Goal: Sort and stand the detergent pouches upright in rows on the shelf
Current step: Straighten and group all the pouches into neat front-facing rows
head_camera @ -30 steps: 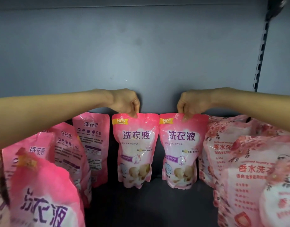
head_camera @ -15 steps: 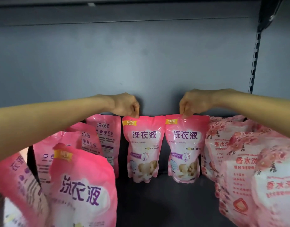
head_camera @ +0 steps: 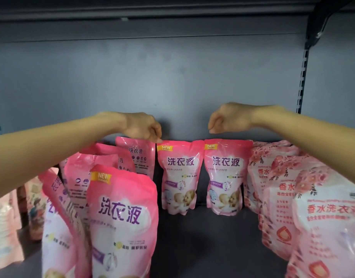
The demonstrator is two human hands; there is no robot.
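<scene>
Two pink detergent pouches stand upright side by side against the back wall of the shelf, the left pouch [head_camera: 179, 177] and the right pouch [head_camera: 225, 177], fronts facing me. My left hand [head_camera: 143, 128] has its fingertips pinched together at the top left corner of the left pouch. My right hand [head_camera: 226, 118] hovers just above the right pouch with loosely curled fingers, clear of its top edge and holding nothing.
More pink pouches [head_camera: 120, 221] crowd the left side, some leaning, some showing their backs [head_camera: 136, 155]. Rose-patterned pouches [head_camera: 323, 217] fill the right. Bare dark shelf floor [head_camera: 208, 243] lies between the groups. A slotted upright [head_camera: 302, 77] runs up the back right.
My right hand has let go of the right pouch and risen off it. My left hand has slid to the left pouch's corner. The view has pulled back and tilted.
</scene>
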